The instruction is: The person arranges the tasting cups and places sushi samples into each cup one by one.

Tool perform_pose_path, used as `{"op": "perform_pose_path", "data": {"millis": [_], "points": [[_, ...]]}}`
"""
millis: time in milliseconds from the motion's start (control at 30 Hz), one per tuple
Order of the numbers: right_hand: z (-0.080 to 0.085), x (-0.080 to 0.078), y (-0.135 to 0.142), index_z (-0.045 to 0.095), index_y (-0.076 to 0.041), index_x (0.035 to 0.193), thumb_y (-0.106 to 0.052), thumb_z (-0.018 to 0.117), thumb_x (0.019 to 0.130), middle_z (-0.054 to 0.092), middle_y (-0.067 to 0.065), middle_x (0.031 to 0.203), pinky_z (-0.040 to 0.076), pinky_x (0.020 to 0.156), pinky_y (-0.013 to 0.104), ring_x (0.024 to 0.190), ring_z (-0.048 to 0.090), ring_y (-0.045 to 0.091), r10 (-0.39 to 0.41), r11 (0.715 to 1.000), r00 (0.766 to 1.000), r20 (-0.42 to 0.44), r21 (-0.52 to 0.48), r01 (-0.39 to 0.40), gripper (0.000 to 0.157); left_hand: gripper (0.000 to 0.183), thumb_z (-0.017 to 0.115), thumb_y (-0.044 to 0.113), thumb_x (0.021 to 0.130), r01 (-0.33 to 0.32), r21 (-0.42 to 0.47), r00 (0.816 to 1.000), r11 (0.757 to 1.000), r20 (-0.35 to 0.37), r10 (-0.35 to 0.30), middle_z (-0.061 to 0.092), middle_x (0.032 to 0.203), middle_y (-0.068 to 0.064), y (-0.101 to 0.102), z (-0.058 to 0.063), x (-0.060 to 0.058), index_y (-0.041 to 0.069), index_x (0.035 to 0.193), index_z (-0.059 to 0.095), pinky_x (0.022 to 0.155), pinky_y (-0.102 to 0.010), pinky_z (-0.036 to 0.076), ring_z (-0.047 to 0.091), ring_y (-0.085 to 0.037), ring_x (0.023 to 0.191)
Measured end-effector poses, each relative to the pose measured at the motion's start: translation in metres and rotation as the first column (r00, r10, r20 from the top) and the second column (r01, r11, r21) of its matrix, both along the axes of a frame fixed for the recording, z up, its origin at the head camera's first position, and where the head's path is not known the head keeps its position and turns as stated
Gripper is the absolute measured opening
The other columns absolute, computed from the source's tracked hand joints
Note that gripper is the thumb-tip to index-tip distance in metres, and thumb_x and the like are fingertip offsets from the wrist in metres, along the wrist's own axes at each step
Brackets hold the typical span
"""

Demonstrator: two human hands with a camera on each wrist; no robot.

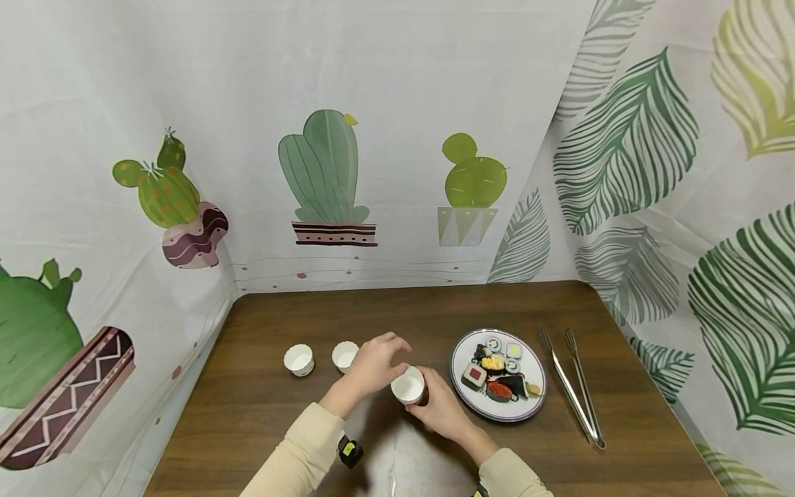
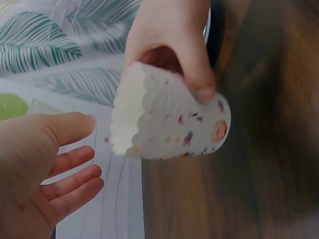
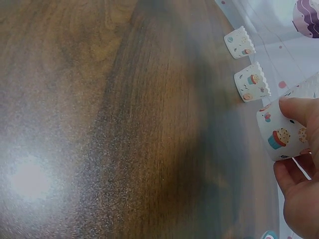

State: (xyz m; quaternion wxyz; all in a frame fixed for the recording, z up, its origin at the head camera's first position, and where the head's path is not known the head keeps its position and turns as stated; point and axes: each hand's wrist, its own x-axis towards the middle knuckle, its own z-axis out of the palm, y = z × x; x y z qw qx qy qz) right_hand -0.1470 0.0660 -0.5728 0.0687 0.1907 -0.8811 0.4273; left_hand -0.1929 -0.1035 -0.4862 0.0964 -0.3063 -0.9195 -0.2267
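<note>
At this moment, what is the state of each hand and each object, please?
Held cup: mouth up.
Right hand: gripping that cup.
Left hand: fingers open, holding nothing.
Leftmost cup: upright, looks empty.
Middle cup: upright, looks empty.
Plate: flat, carrying sushi-like pieces.
Tongs: lying spread open.

On my feed the counter (image 1: 397,310) looks like grained wood, glossy enough to throw back a glare patch (image 3: 31,179). I read the held cup (image 2: 164,119) as printed paper, mostly matt, with the two standing cups (image 3: 251,82) the same. The tongs (image 1: 571,394) are shiny metal, the plate (image 1: 466,348) smooth and glossy. The backdrop (image 1: 397,69) is creased matt cloth; the sleeves (image 1: 298,449) look like plain matt cloth too.
</note>
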Motion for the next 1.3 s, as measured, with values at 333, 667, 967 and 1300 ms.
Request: {"op": "perform_pose_path", "data": {"millis": [333, 667, 967, 1300], "points": [[0.003, 0.001, 0.0, 0.049, -0.004, 0.12, -0.011, 0.08, 0.065, 0.057, 0.007, 0.111, 0.045, 0.089, 0.04, 0.103, 0.055, 0.02, 0.005, 1.0, 1.0, 0.015, -0.01, -0.005, 0.064, 0.02, 0.074, 0.009, 0.071, -0.024, -0.046, 1.0, 0.999, -0.013, 0.024, 0.061, 0.082, 0.006, 0.008, -0.013, 0.005, 0.016, 0.087, 0.065, 0.056, -0.022, 0.046, 0.059, -0.008, 0.068], [0.003, 0.001, 0.0, 0.05, -0.004, 0.119, -0.01, 0.08, 0.063, 0.057, 0.006, 0.11, 0.045, 0.088, 0.039, 0.101, 0.055, 0.018, 0.011, 1.0, 1.0, -0.004, -0.014, -0.011, 0.064, 0.017, 0.07, 0.002, 0.07, -0.056, -0.051, 0.998, 0.997, -0.046, 0.054, 0.056, 0.071, 0.007, 0.012, -0.014, 0.006, 0.017, 0.073, 0.062, 0.052, -0.018, 0.043, 0.055, -0.006, 0.061], [0.002, 0.001, 0.001, 0.05, -0.004, 0.12, -0.011, 0.08, 0.064, 0.057, 0.006, 0.111, 0.045, 0.088, 0.039, 0.102, 0.055, 0.019, 0.003, 1.0, 1.0, 0.006, -0.019, -0.003, 0.064, 0.018, 0.07, 0.001, 0.07, -0.051, -0.055, 0.994, 0.997, -0.099, 0.045, 0.055, 0.069, 0.008, 0.014, -0.012, 0.005, 0.017, 0.071, 0.061, 0.05, -0.019, 0.042, 0.053, -0.006, 0.059], [-0.002, 0.001, 0.002, 0.048, -0.003, 0.121, -0.011, 0.08, 0.064, 0.056, 0.008, 0.112, 0.045, 0.089, 0.04, 0.103, 0.055, 0.019, 0.007, 1.0, 1.0, 0.022, -0.017, -0.007, 0.066, 0.018, 0.07, 0.001, 0.072, -0.03, -0.036, 0.993, 0.999, -0.112, 0.026, 0.055, 0.069, 0.008, 0.014, -0.002, 0.005, 0.016, 0.071, 0.061, 0.051, -0.019, 0.043, 0.054, -0.007, 0.06]]}}
